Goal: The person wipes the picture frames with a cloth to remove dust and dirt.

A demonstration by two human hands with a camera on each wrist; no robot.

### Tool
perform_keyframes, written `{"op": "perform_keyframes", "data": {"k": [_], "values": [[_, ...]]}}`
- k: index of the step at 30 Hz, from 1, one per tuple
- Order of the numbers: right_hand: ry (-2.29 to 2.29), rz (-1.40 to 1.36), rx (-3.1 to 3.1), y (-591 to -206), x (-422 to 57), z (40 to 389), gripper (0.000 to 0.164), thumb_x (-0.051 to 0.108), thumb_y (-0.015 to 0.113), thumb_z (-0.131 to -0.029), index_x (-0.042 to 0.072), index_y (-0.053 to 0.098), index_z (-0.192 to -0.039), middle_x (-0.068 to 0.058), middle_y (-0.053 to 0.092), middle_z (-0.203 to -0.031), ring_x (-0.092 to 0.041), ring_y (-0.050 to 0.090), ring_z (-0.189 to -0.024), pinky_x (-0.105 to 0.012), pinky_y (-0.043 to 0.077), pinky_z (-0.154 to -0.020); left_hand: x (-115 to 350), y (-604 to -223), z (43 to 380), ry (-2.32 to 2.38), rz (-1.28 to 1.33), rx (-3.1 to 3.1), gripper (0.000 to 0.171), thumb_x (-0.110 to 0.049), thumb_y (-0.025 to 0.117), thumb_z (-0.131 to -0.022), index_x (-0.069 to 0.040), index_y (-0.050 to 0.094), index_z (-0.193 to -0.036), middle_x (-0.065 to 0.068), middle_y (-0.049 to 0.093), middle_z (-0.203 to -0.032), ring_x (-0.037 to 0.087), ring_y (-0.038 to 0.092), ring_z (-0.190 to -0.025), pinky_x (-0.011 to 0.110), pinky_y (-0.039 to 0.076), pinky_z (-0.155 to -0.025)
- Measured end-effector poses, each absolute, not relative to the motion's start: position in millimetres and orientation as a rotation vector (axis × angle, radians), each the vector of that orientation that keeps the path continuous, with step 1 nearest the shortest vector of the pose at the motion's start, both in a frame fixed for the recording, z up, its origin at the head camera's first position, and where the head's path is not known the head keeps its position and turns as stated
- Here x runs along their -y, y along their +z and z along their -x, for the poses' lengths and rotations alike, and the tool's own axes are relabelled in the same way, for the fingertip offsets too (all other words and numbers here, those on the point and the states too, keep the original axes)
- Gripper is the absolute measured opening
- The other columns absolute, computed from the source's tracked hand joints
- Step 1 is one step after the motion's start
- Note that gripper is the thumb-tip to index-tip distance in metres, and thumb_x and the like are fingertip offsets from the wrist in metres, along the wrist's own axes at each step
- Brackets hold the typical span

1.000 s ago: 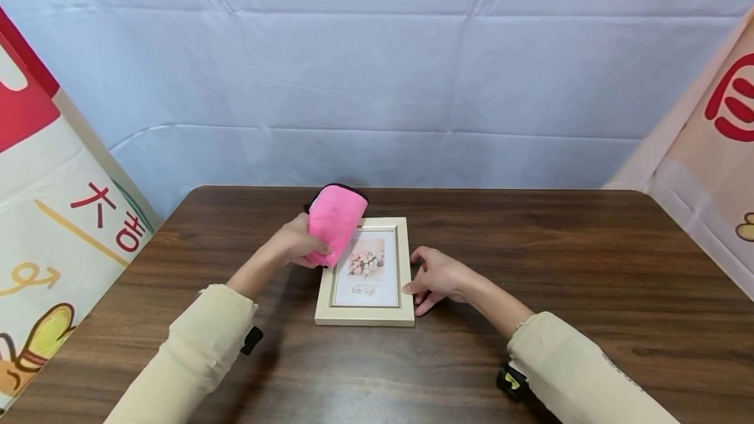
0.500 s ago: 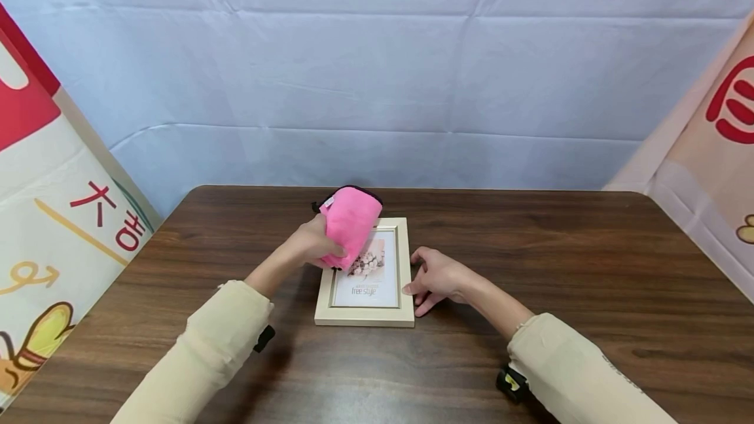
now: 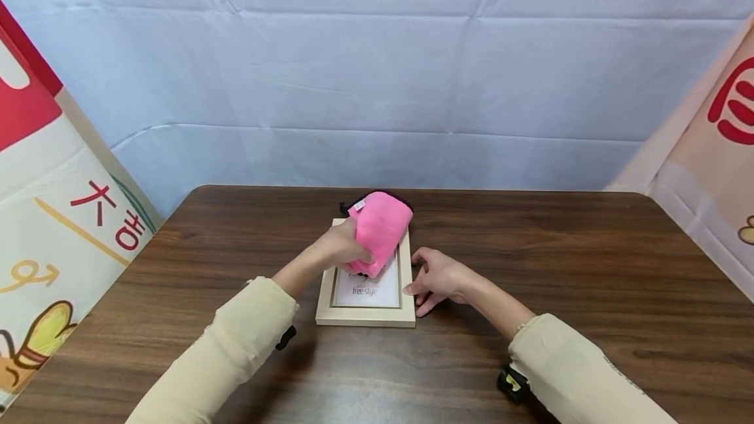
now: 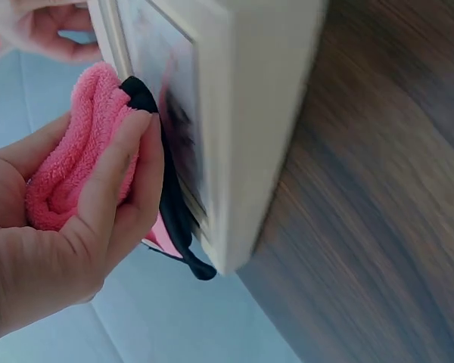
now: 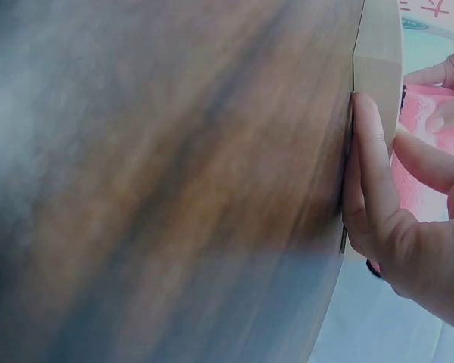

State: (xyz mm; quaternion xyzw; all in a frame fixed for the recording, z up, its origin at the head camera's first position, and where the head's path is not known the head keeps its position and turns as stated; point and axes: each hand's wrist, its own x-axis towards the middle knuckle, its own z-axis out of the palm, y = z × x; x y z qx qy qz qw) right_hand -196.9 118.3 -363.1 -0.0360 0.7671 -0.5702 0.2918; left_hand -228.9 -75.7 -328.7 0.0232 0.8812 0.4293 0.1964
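A folded pink plush cloth [image 3: 384,222] with black edging and a white tag lies over the upper part of a cream picture frame [image 3: 365,317]. My left hand [image 3: 343,245] grips the cloth's left side, thumb on top; in the left wrist view the fingers pinch the folded cloth [image 4: 64,174] close against the frame's glass. At the frame's right edge, my right hand [image 3: 440,276] holds it with the thumb on the rim and the fingers along the side wall [image 5: 377,72]. Most of the flower print is hidden under the cloth, while the words "free style" show below.
The frame lies flat on a dark brown wooden table [image 3: 554,247]. Behind the table's far edge hangs a pale blue cloth backdrop [image 3: 365,70]. Printed banners stand at the left [image 3: 71,228] and right [image 3: 713,182].
My left hand has slid the pink cloth rightward across the frame, from its upper left corner to its upper right part. The right hand and the frame stay nearly where they were.
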Motion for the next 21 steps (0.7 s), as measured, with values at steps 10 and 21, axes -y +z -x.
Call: {"op": "perform_keyframes", "data": {"k": [10, 21], "values": [[-1.515, 0.092, -2.035, -363, -118, 196, 0.055, -0.009, 0.06, -0.082, -0.006, 0.026, -0.125, -0.017, 0.051, -0.07, -0.022, 0.054, -0.058, -0.04, 0.057, -0.057, 67, -326, 222, 1.145, -0.11, -2.483, 0.058, 0.0, 0.072, -0.072, 0.004, 0.038, -0.118, 0.016, 0.056, -0.087, 0.018, 0.062, -0.06, 0.031, 0.057, -0.055], [-1.515, 0.107, -2.026, -361, -118, 196, 0.054, -0.008, 0.06, -0.082, -0.006, 0.026, -0.125, -0.017, 0.05, -0.07, -0.022, 0.054, -0.057, -0.039, 0.057, -0.057, 96, -322, 228, 1.052, -0.025, -2.607, 0.071, -0.003, 0.073, -0.07, 0.006, 0.032, -0.127, 0.022, 0.052, -0.101, 0.021, 0.061, -0.063, 0.03, 0.056, -0.052]]}}
